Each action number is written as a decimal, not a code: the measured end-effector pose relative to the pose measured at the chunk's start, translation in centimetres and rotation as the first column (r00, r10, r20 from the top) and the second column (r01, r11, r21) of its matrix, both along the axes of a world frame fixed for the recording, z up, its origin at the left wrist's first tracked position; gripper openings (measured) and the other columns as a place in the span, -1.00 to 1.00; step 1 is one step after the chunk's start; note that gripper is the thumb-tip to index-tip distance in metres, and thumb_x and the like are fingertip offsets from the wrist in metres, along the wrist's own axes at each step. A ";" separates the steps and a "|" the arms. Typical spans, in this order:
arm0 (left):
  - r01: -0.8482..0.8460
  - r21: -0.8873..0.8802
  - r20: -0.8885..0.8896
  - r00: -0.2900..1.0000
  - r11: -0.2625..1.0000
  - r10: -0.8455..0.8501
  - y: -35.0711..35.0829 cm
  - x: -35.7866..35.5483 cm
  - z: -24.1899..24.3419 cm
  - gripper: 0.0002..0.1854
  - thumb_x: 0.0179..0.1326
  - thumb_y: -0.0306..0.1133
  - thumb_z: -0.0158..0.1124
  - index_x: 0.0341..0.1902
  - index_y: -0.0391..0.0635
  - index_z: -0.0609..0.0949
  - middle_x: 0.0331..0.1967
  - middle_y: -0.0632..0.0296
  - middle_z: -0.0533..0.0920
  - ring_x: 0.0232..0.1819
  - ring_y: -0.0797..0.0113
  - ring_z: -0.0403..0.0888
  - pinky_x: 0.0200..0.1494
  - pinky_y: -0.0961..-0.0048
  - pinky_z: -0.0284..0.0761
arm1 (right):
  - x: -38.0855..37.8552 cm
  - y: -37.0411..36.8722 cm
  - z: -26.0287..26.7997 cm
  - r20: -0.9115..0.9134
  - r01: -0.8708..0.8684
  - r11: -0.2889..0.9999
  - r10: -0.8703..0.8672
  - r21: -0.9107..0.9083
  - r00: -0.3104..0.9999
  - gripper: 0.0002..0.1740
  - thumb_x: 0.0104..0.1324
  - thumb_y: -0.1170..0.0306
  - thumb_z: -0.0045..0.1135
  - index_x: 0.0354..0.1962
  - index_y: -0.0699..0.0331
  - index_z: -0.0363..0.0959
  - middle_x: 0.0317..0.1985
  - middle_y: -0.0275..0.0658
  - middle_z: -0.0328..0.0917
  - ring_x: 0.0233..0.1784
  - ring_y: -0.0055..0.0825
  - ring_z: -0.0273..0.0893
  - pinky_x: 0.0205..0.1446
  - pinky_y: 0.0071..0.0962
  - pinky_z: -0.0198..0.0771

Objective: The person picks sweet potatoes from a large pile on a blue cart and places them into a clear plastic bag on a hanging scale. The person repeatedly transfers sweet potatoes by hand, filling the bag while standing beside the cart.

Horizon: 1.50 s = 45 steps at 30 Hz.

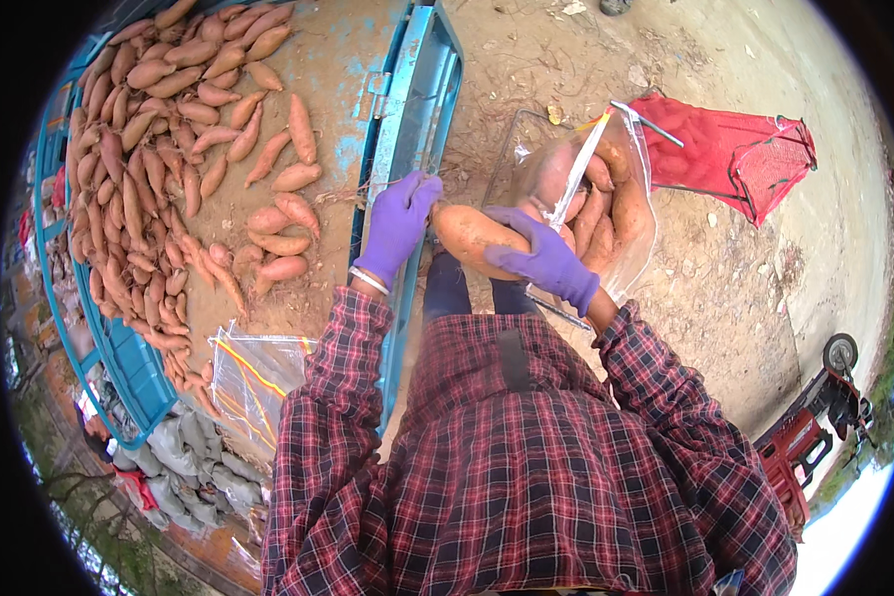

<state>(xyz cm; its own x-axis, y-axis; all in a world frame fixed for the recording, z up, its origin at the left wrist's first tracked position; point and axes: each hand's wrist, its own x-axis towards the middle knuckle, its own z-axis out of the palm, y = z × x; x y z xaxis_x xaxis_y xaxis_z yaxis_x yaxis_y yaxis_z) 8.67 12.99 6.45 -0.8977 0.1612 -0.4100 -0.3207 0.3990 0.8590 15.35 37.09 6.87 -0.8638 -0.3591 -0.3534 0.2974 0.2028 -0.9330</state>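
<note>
My right hand (540, 253), in a purple glove, grips a large sweet potato (477, 235) around its right end. My left hand (402, 223), gloved the same way, has its fingers pinched together at the sweet potato's left tip; what exactly lies between those fingertips is hidden. Thin roots stick out near that hand. Just beyond my right hand, a clear plastic bag (644, 257) stands open, holding several large sweet potatoes (592, 220). Its mouth has a white strip and hangs by a metal bar (647, 123).
Left of me, a blue truck bed's side panel (410, 112) borders a heap of sweet potatoes (141, 156). Clear bags (257, 372) with yellow-orange edges lie on the bed. A filled red mesh sack (715, 149) rests on the ground. A red vehicle (797, 439) stands at right.
</note>
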 end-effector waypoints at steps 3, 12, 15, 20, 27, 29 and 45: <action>0.105 -0.136 -0.084 0.990 0.985 -0.117 1.0 4.8 -2.0 -0.64 0.44 -0.14 0.21 -0.38 -0.18 0.60 -0.60 0.27 0.50 -0.54 0.46 0.46 -0.44 0.39 0.34 | 3.4 1.9 2.4 -0.292 -0.072 0.883 0.229 0.463 0.929 -0.21 0.21 -0.11 0.35 0.27 0.14 0.43 -0.02 -0.12 0.59 -0.03 -0.06 0.61 0.07 -0.18 0.50; -0.420 0.714 0.519 0.854 0.561 -0.022 7.1 7.7 1.7 -0.86 0.54 -0.31 0.05 -0.18 -0.07 0.48 -0.44 0.41 0.39 -0.52 0.62 0.33 -0.49 0.62 0.32 | 12.4 4.6 2.5 0.614 0.829 0.504 -0.582 -0.242 0.533 -0.23 0.51 -0.03 0.11 0.47 0.25 0.17 -0.03 -0.21 0.59 -0.23 -0.55 0.62 -0.38 -0.58 0.50; -0.021 0.331 0.425 0.896 0.944 -0.129 6.2 7.7 2.0 -0.80 0.46 -0.39 0.14 0.05 -0.20 0.56 -0.20 0.21 0.60 -0.27 0.46 0.54 -0.18 0.55 0.48 | 9.9 7.2 -1.0 0.551 0.849 0.528 -0.717 0.031 0.427 -0.23 0.51 -0.04 0.11 0.45 0.25 0.18 -0.06 -0.24 0.59 -0.27 -0.54 0.61 -0.42 -0.57 0.48; 0.287 -0.211 0.112 0.957 0.935 -0.268 -2.0 10.3 -4.3 -0.57 0.40 -0.40 0.17 0.29 -0.28 0.51 0.01 0.06 0.62 0.09 0.20 0.59 0.20 0.35 0.48 | 5.1 7.2 -7.9 0.639 0.965 0.135 -0.728 -0.224 0.250 -0.39 0.57 0.02 0.02 0.36 0.23 0.29 -0.06 -0.29 0.55 -0.26 -0.57 0.53 -0.26 -0.58 0.48; 0.407 -0.168 0.061 0.913 0.898 -0.403 4.4 6.5 2.6 -0.62 0.42 -0.44 0.12 0.26 -0.29 0.56 0.13 0.00 0.62 0.21 0.20 0.57 0.28 0.34 0.44 | 5.2 5.0 -11.5 0.776 0.966 -0.174 -0.630 -0.194 0.042 -0.56 0.56 -0.04 0.04 0.16 0.06 0.40 -0.13 -0.35 0.56 -0.21 -0.51 0.56 -0.24 -0.51 0.53; 0.441 -0.007 -0.022 0.897 0.897 -0.441 9.8 5.1 3.8 -0.61 0.43 -0.46 0.09 0.27 -0.30 0.55 0.17 -0.01 0.61 0.24 0.19 0.56 0.31 0.34 0.42 | 6.6 5.2 -11.6 0.767 0.984 -0.110 -0.640 -0.141 0.038 -0.53 0.55 -0.06 0.04 0.19 0.05 0.39 -0.11 -0.35 0.56 -0.19 -0.52 0.55 -0.21 -0.50 0.53; 0.252 -0.754 -0.169 0.818 0.607 -0.550 24.3 0.1 -17.4 -0.08 -0.02 -0.04 0.47 0.34 -0.14 0.21 0.22 -0.15 0.28 0.34 -0.23 0.27 0.41 -0.06 0.21 | 11.7 6.9 -11.2 0.281 0.949 0.314 -0.914 0.030 0.294 -0.49 0.36 0.33 0.32 0.16 0.42 0.45 0.01 0.02 0.63 0.06 -0.17 0.60 0.14 -0.25 0.49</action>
<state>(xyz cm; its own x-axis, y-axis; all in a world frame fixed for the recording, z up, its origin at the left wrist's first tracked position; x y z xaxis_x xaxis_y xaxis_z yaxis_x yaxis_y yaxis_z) 8.74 37.25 -10.92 -0.9056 0.3562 -0.2302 0.2825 0.9114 0.2993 27.09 43.95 -4.32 -0.5534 0.5854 -0.5924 0.3880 -0.4482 -0.8053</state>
